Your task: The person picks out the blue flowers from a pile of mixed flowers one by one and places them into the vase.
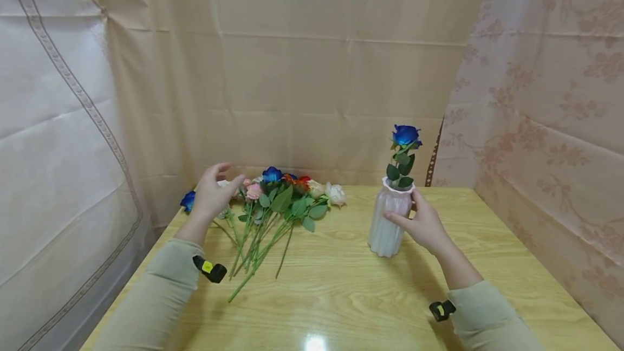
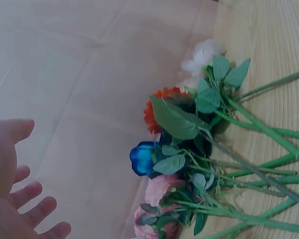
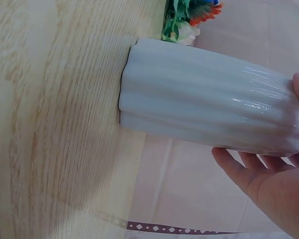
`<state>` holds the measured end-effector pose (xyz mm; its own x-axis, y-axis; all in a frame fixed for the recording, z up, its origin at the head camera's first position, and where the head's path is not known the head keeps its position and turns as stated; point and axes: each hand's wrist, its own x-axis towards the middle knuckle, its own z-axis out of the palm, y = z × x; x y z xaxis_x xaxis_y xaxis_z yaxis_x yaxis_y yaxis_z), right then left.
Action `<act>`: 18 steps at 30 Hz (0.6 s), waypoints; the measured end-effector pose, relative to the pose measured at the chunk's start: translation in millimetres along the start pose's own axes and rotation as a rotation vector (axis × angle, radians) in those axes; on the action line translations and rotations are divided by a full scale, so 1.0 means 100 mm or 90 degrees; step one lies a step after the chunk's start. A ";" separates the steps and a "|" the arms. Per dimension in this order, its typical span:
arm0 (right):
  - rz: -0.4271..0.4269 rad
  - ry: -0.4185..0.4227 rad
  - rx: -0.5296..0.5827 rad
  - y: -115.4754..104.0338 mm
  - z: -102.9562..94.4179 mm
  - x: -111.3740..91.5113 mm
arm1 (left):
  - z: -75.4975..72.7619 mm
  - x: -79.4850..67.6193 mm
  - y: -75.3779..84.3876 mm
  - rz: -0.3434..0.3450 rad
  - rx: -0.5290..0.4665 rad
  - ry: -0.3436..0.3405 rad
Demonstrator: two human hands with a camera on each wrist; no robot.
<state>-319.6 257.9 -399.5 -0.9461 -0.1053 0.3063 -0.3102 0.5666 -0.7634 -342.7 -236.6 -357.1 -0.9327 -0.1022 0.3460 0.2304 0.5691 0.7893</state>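
A white fluted vase [image 1: 387, 223] stands on the right of the table with one blue rose [image 1: 405, 135] in it. My right hand [image 1: 425, 223] grips the vase near its neck; in the right wrist view, thumb and fingers lie on either side of the glossy vase [image 3: 209, 99]. On the left, my left hand [image 1: 214, 191] hovers by the heads of a pile of artificial flowers, its fingers spread and holding nothing. Among those flowers are a blue rose [image 2: 143, 158], a pink flower [image 1: 254, 192], an orange flower [image 2: 162, 102] and a white rose [image 1: 336, 194].
The flowers' green stems [image 1: 258, 264] fan toward the front of the wooden table [image 1: 331, 286]. Another blue rose [image 1: 187, 201] lies at the far left edge. Beige curtain [image 1: 317, 69] hangs behind the table, with a patterned cloth [image 1: 560, 123] along the right side.
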 end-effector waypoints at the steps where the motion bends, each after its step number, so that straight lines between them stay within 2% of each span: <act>1: 0.000 0.000 0.000 0.00 0.00 0.00 | -0.01 0.00 -0.01 -0.005 0.004 0.002; 6: -0.004 -0.001 -0.003 0.00 0.00 0.00 | -0.03 0.02 -0.06 -0.037 0.033 0.009; 13: -0.009 0.005 0.002 0.01 0.00 0.01 | -0.04 0.03 -0.17 -0.029 0.066 0.019; 18: -0.009 0.001 0.006 0.03 0.00 0.01 | -0.05 0.01 -0.28 -0.055 0.089 0.010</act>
<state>-321.0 259.3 -401.2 -0.9415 -0.1120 0.3179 -0.3244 0.5574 -0.7643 -348.6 -256.3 -376.6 -0.9427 -0.1681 0.2881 0.1071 0.6653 0.7389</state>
